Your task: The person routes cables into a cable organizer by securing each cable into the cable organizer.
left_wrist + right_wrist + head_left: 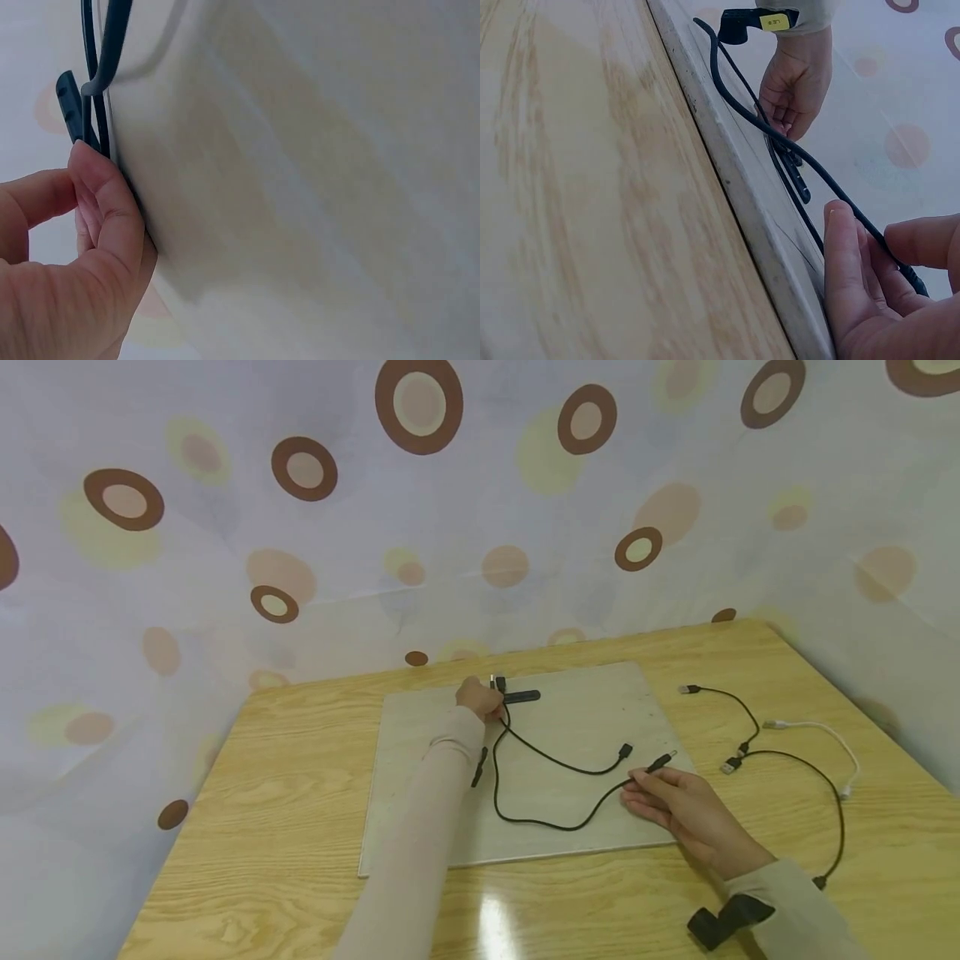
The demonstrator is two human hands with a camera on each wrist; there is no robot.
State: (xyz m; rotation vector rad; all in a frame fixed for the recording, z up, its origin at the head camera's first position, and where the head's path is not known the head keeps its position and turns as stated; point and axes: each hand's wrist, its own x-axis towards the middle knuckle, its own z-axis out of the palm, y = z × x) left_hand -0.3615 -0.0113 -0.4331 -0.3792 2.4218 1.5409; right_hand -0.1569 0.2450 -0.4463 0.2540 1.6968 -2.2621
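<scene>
My left hand [478, 696] is near the far edge of the pale board and pinches a black cable [90, 45] close to its connectors [501, 683]. A dark flat strip [522, 697] with a rounded end lies beside those fingertips. One black length runs from there to a loose USB-type connector [626, 751] on the board. Another curves across to my right hand [686, 810], which pinches it between thumb and fingers just behind a slim plug [662, 763]. In the right wrist view that cable [802, 154] passes over the board's edge. My left palm hides part of the grip.
The pale board [420, 760] lies on a wooden table [270, 793]. Right of it are a short black USB cable [738, 702], a longer black cable [836, 802] and a white cable [840, 743]. A patterned cloth [450, 527] hangs behind.
</scene>
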